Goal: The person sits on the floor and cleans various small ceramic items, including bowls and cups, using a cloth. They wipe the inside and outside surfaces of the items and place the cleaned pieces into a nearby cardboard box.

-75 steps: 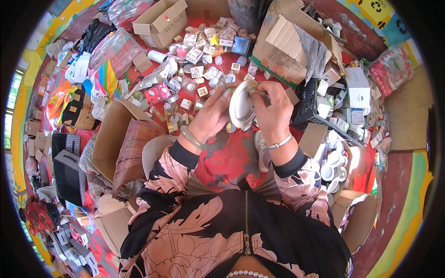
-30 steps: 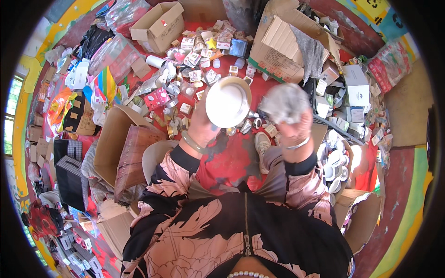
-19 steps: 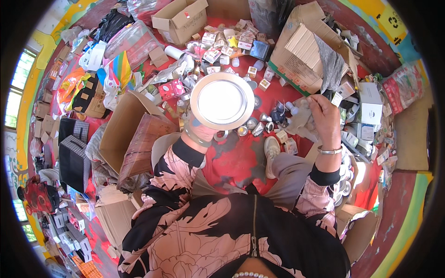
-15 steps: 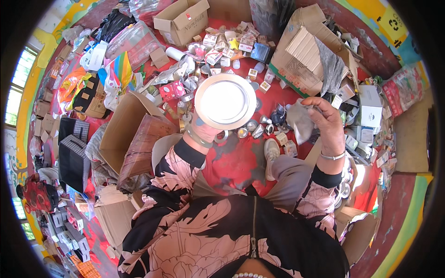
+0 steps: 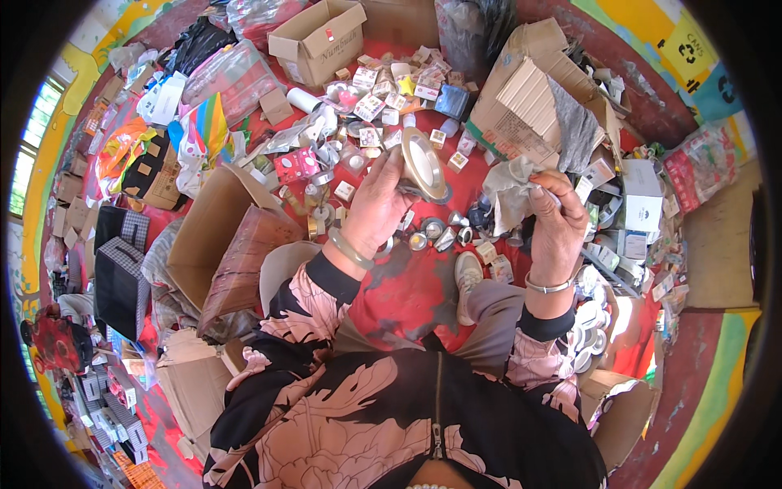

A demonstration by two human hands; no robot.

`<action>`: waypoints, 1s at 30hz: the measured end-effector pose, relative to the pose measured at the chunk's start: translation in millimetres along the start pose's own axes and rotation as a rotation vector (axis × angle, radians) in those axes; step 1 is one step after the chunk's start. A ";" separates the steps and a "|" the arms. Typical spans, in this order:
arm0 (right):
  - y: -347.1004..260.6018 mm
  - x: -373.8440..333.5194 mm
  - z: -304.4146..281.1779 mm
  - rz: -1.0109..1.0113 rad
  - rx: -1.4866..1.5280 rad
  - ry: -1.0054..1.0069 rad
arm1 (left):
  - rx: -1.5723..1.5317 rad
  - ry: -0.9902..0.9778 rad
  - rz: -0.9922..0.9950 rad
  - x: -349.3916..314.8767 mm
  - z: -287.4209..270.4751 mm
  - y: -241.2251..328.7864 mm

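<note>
My left hand grips a round recessed downlight with a pale metallic rim and a white disc. The light is tilted nearly edge-on, and my fingers are partly hidden behind it. To its right, my right hand pinches a crumpled greyish-white cloth between thumb and fingers. The cloth hangs toward the downlight but stays apart from it. Below my hands, several small round lamps with metal rims lie on the red floor.
Small white boxes are heaped ahead. An open carton stands behind them, a torn carton to the right, and a tilted carton on my left. White round discs are piled beside my right forearm. My shoe rests on the floor.
The downlight has turned from facing up, bright white, to nearly edge-on, and moved slightly right. My right hand and the cloth have shifted left and a little down, closer to it.
</note>
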State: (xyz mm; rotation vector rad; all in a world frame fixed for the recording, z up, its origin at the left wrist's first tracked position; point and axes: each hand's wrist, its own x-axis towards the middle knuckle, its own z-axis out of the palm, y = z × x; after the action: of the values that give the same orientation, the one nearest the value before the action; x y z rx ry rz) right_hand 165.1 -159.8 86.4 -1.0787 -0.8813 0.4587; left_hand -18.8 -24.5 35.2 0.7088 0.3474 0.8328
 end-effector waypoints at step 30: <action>33.0 4.1 24.6 0.444 -0.075 -0.132 | 1.714 -0.404 0.947 -17.5 15.0 3.1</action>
State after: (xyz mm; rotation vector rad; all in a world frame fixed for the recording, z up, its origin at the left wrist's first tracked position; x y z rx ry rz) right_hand 150.6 -128.9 63.0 -1.3301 -0.7760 0.8791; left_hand -23.6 -43.1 48.4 2.7455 0.2877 1.1107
